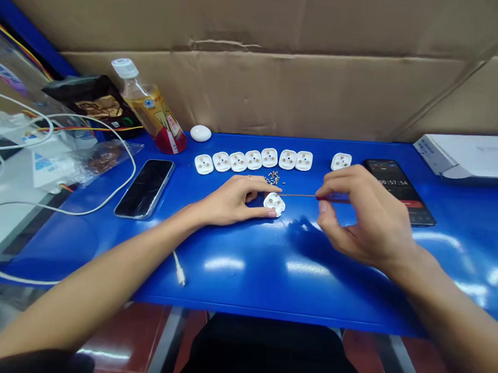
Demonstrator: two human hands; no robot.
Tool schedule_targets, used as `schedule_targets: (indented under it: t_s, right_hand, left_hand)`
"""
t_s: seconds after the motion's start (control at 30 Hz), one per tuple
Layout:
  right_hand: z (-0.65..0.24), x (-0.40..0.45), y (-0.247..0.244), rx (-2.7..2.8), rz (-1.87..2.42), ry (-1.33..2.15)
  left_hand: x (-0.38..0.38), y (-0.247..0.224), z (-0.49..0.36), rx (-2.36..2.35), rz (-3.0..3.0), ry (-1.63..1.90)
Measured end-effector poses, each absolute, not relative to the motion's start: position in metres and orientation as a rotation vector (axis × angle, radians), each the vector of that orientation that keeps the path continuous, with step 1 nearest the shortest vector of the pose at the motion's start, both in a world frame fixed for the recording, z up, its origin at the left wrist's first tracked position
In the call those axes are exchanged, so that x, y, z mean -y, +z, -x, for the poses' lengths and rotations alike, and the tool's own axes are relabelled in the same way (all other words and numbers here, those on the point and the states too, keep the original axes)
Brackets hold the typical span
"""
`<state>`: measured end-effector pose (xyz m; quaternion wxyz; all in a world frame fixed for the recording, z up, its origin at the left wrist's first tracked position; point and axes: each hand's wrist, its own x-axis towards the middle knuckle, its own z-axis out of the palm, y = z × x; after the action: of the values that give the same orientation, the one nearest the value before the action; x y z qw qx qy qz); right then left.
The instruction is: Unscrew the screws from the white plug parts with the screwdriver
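My left hand (235, 201) holds a white plastic plug housing (274, 205) on the blue table, thumb at its near edge and fingers at its far edge. Small metal parts show inside the housing. My right hand (363, 216) pinches the handle of a thin screwdriver (299, 196), which lies almost level and points left. Its tip meets the far side of the housing; whether it sits on a screw is too small to tell. Just behind my left fingertips lies a pile of tiny screws (273, 178).
A row of similar white housings (254, 160) lies behind the screws, with one housing (341, 160) apart at right. Around stand a drink bottle (155, 107), a phone (145, 188), a phone showing a timer (400, 190), a white box (470, 158) and a white cable (179, 269).
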<state>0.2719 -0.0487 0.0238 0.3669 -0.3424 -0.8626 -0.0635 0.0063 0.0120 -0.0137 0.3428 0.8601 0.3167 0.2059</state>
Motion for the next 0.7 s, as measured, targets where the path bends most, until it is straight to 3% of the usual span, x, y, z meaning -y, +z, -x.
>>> schedule_targets:
  t_s: [0.7]
  right_hand:
    - [-0.274, 0.034, 0.007, 2.292, 1.215, 0.041]
  left_hand:
    - [-0.015, -0.016, -0.015, -0.834, -2.216, 0.687]
